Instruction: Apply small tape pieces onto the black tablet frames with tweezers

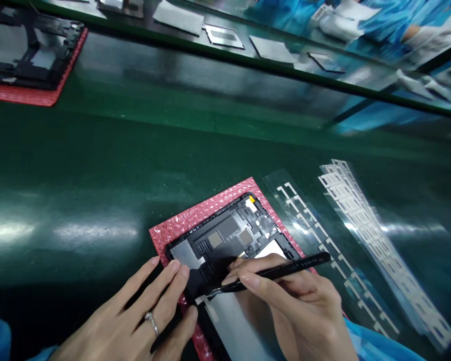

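Note:
An opened tablet housing [225, 240] with dark inner parts and a silvery plate lies tilted on a sheet of red bubble wrap [203, 213]. My right hand [300, 296] is closed around black tweezers [281, 271], slanting down to the left. Their tips touch a small white L-shaped adhesive piece [212, 313] near the housing's left edge; whether they grip it I cannot tell. My left hand [135, 311], with a ring on one finger, lies spread along that edge, its fingertips on or close to the frame.
Right of the housing lies a clear strip with white L-shaped pieces [315, 230], beside a stack of similar strips [376, 240]. Another open device [30, 50] rests on red wrap at upper left. A raised shelf [248, 57] holding flat parts crosses the back; gloved workers in blue are beyond.

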